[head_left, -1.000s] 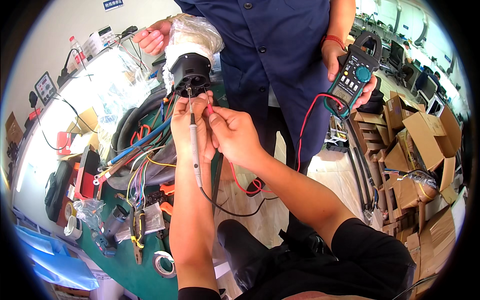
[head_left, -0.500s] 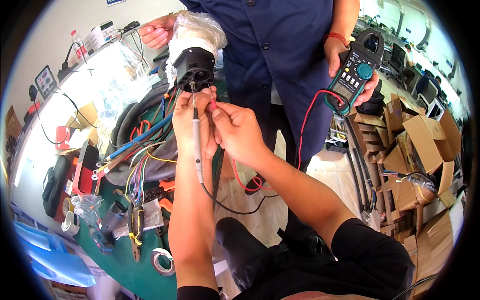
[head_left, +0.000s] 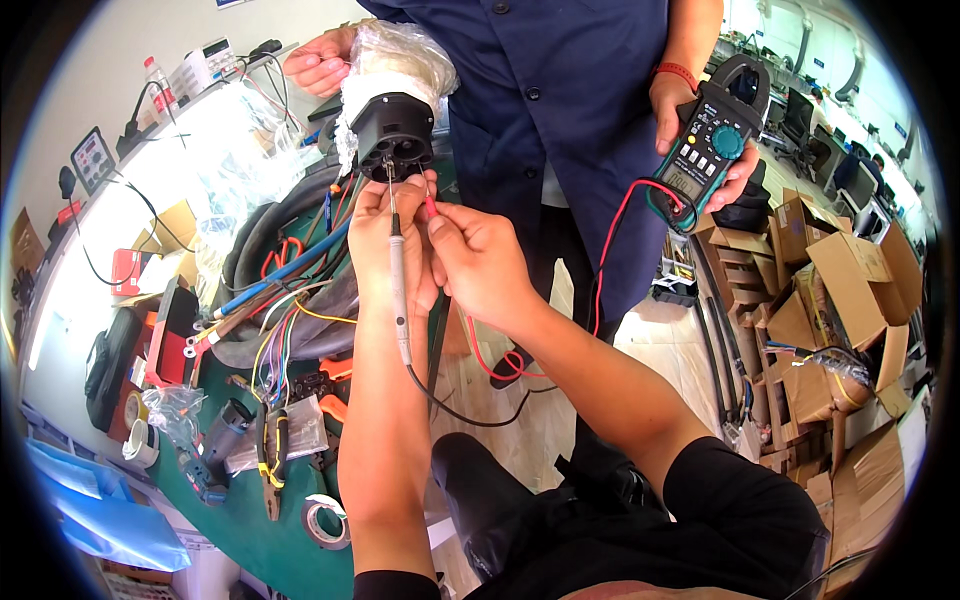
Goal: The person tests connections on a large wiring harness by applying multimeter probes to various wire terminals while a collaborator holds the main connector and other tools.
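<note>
A black round connector [head_left: 393,128] with several sockets in its face hangs above my hands, its back wrapped in clear film. My left hand [head_left: 375,235] is closed around a grey test probe [head_left: 400,290], which lies along my wrist with its metal tip at a socket. Close beside it, my right hand [head_left: 485,262] pinches a red test probe [head_left: 431,207], its thin tip against another socket. A co-worker's hand holds a black and teal clamp meter [head_left: 708,150] at the right. The co-worker's other hand [head_left: 320,62] is beside the wrapped connector.
On the green bench [head_left: 270,545] lie thick black cables [head_left: 250,245], pliers [head_left: 271,460], a cordless tool [head_left: 215,450] and a tape roll [head_left: 326,522]. The red lead [head_left: 608,250] loops to the meter. Cardboard boxes [head_left: 850,280] are stacked at the right.
The connector and both my hands have shifted very slightly to the right. Both probes stay at the sockets.
</note>
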### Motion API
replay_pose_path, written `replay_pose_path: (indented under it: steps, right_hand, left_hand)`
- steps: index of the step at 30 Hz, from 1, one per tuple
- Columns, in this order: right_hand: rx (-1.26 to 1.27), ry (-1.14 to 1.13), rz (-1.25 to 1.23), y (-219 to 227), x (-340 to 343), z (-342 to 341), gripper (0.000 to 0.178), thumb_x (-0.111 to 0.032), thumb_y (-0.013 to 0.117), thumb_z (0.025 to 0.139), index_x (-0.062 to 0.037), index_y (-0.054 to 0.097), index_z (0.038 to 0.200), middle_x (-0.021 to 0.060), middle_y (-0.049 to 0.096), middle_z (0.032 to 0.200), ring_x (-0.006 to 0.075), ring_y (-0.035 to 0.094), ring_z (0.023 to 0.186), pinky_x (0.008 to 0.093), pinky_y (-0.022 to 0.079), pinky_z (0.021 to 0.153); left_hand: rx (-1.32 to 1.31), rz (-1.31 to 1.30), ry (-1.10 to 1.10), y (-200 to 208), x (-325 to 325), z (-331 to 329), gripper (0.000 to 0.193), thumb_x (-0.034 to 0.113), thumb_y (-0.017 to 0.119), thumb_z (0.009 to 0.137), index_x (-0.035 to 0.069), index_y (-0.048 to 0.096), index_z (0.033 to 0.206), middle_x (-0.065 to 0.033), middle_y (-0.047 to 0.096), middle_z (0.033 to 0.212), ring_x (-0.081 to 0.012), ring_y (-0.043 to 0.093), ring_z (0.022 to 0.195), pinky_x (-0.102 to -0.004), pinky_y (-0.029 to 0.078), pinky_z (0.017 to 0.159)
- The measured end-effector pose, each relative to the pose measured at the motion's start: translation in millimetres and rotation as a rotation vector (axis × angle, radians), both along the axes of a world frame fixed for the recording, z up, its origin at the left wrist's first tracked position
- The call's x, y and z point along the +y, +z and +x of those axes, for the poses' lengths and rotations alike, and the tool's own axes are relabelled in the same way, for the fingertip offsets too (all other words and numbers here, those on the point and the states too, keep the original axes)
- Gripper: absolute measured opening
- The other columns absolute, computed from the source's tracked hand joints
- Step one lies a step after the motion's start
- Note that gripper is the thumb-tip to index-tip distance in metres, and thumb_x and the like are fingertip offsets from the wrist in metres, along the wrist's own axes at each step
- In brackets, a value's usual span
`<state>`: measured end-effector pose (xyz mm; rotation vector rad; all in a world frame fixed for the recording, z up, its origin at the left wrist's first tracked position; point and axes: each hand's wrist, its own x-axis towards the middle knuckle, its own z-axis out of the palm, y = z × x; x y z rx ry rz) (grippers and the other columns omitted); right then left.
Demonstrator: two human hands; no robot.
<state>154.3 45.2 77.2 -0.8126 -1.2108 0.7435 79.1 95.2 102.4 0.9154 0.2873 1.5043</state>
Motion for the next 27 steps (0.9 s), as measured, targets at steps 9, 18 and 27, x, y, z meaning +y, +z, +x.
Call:
replay_pose_path:
  steps: [9,18,27]
  right_hand:
    - [-0.038,-0.008,0.012,4.1,-3.9,2.8,0.025,-0.012,0.045,0.097,0.0043,0.063,0.1,0.0003,0.053,0.056,0.0047,0.044,0.046,0.0215,0.035,0.044]
    - [-0.102,-0.082,-0.126,17.7,-44.6,9.7,0.024,-0.012,0.048,0.095,0.0051,0.063,0.103,0.0011,0.055,0.059,0.0065,0.049,0.048,0.0232,0.039,0.045]
    - [-0.418,-0.022,-0.078,59.0,-44.0,20.7,0.029,-0.018,0.048,0.093,0.0057,0.065,0.097,0.0028,0.052,0.053,0.0056,0.046,0.046,0.0232,0.036,0.044]
  left_hand:
    - [0.013,-0.01,-0.018,2.1,-0.2,0.1,0.018,-0.003,0.062,0.079,-0.002,0.051,0.093,-0.0124,0.063,0.085,-0.0127,0.056,0.067,-0.0232,0.046,0.061]
    - [-0.084,-0.004,-0.02,1.2,-4.6,-2.0,0.008,-0.006,0.057,0.085,-0.005,0.051,0.088,-0.0154,0.06,0.093,-0.0218,0.064,0.09,-0.0258,0.054,0.078]
    - [-0.079,0.008,-0.07,-1.4,-1.4,-6.3,0.012,0.0,0.06,0.085,-0.004,0.051,0.093,-0.0164,0.061,0.094,-0.021,0.063,0.086,-0.0287,0.052,0.08]
